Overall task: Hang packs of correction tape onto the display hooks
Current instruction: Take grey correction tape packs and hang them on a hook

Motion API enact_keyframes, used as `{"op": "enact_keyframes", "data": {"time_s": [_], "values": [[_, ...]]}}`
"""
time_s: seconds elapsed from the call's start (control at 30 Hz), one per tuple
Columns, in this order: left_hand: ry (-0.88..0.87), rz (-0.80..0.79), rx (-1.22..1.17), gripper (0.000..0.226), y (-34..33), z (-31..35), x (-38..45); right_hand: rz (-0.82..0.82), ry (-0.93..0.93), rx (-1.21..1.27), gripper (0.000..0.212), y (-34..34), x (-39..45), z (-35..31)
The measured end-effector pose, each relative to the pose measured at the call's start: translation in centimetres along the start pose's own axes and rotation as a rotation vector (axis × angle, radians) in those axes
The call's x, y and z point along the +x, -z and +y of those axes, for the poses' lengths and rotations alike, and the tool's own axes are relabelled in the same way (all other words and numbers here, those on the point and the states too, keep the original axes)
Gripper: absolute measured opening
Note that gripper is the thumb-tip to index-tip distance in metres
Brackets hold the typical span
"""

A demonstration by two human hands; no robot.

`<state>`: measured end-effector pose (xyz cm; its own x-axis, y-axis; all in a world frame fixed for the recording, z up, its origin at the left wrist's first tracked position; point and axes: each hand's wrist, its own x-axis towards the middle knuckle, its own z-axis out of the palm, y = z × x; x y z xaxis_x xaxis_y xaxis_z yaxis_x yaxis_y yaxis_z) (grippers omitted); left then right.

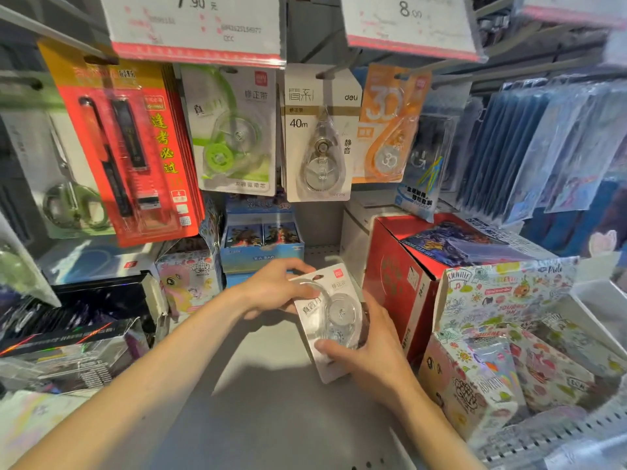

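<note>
Above the shelf's middle, your left hand (274,286) and right hand (369,347) both grip one correction tape pack (325,320). It looks light, with stiff card and a slick blister; hold the card edges, keeping the hang hole clear.

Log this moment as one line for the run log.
left hand: grips pack top | right hand: grips pack bottom | correction tape pack: held over shelf, not yet hung

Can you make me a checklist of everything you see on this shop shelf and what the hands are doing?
Surface: grey shelf, bare in the middle.
Job's things: white pack held low, not yet hung; green pack, 40m pack and orange pack hang on hooks.
Clutter: red box, toy boxes, pen card.
Grippers: left hand and right hand both grip the white pack.
Cables: nothing seen.
Surroundings: price tags above.
</note>
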<state>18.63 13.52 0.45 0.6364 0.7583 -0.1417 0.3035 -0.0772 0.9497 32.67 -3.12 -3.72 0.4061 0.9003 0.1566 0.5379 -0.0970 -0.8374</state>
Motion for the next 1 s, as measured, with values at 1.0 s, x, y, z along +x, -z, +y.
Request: {"op": "enact_keyframes", "data": {"time_s": [1.0], "values": [[-0.552,0.638,0.032,0.027,-1.0,11.9,-17.1,-0.226,0.434,0.411,0.031,10.7,1.8,-12.0]]}}
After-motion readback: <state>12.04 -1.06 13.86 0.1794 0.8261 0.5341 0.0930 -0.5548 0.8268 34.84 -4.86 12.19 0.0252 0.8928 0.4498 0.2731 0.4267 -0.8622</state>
